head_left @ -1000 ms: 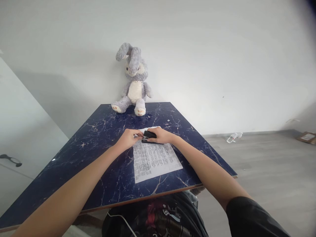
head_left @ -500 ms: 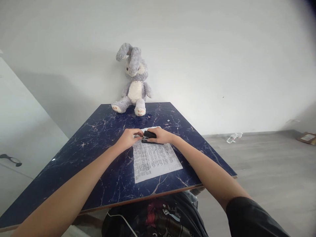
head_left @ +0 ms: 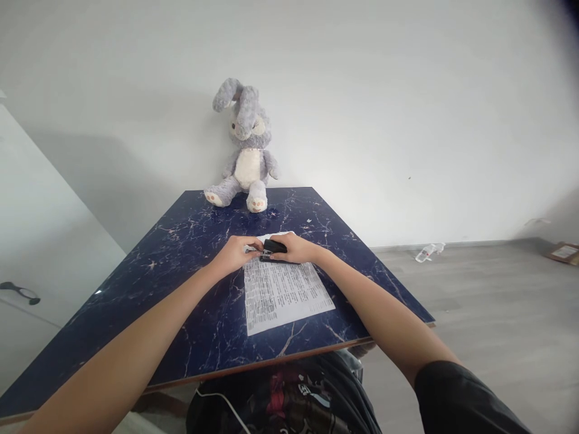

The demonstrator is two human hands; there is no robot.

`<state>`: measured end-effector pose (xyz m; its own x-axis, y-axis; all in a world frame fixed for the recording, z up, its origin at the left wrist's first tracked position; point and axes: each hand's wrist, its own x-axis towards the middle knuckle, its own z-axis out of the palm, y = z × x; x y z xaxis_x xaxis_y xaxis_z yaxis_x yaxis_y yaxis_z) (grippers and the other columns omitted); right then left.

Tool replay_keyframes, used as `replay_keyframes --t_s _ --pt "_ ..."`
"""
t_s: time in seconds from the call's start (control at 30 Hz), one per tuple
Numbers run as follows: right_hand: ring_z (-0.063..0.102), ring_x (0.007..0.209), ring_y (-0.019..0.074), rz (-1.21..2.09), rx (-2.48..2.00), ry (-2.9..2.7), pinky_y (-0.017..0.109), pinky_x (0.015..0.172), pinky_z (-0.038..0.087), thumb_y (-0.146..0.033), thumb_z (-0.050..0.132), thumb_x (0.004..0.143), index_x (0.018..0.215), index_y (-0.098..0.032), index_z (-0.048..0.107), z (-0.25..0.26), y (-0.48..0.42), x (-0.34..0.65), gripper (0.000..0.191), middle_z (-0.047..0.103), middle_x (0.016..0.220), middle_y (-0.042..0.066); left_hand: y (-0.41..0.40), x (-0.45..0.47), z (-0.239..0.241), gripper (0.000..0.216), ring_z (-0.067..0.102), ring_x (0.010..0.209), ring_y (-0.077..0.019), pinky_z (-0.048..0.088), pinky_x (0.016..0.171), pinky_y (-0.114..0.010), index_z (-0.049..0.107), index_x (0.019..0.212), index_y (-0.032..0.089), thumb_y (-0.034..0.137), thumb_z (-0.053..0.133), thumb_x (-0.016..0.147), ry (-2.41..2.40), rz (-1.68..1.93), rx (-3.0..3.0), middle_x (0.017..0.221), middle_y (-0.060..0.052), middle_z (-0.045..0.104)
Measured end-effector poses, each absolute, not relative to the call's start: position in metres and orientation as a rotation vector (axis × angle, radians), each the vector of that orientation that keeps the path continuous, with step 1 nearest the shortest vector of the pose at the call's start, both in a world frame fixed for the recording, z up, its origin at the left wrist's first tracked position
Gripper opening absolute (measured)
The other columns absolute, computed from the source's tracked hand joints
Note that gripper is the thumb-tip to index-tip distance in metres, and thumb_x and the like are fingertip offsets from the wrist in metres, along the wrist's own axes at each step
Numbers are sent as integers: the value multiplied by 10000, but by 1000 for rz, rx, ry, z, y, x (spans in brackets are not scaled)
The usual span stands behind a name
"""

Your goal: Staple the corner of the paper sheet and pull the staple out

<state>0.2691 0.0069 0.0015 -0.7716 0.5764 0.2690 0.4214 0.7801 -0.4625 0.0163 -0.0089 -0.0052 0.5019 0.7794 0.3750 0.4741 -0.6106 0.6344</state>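
A black stapler (head_left: 274, 246) lies across the upper part of a printed sheet of paper (head_left: 289, 289). My right hand (head_left: 296, 248) is closed around the stapler from the right, fingers over its top and thumb along the near side. At the stapler's left end, my left hand (head_left: 238, 253) has its thumb and fingers drawn together in a pinch. Something small and dark shows between those fingers, too small to make out. The sheet lies flat, its far part covered by the stapler and both hands.
The dark blue marbled table (head_left: 199, 325) stands against the wall. A grey plush rabbit (head_left: 248, 163) sits at its far edge. A white scrap (head_left: 309, 220) lies to the right of the rabbit. On the floor are a plastic bottle (head_left: 426, 252) and a cardboard box (head_left: 563, 252).
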Motion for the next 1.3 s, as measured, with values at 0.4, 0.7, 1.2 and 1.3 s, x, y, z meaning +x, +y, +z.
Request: replay_keyframes --t_s 0.4,0.7,1.2,1.3 --pt "561 718 175 548 -775 -2591 283 657 365 -440 671 977 974 -184 575 1 8 270 273 653 867 32 5 -12 2 166 744 963 -239 542 931 -340 814 946 260 353 685 900 980 660 2475 1033 -29 805" --pt "541 690 159 549 -738 -2562 276 648 358 -460 682 966 927 -186 579 0 11 274 295 622 813 8 14 -24 -6 171 731 988 -235 548 944 -357 782 1000 251 337 676 897 972 712 2415 1061 -38 786" --pt "522 685 159 569 -646 -2531 278 650 356 -463 617 1005 915 -172 584 -4 9 267 306 609 805 13 11 -25 -3 274 751 1008 -244 566 941 -367 755 1087 241 387 754 856 939 656 2265 1058 -54 803" --pt "536 715 168 591 -615 -2541 281 673 376 -488 626 1000 946 -167 612 -3 9 269 326 624 830 23 11 -22 -6 248 763 970 -246 576 917 -367 766 1083 231 351 724 871 920 661 2199 1012 -60 810"
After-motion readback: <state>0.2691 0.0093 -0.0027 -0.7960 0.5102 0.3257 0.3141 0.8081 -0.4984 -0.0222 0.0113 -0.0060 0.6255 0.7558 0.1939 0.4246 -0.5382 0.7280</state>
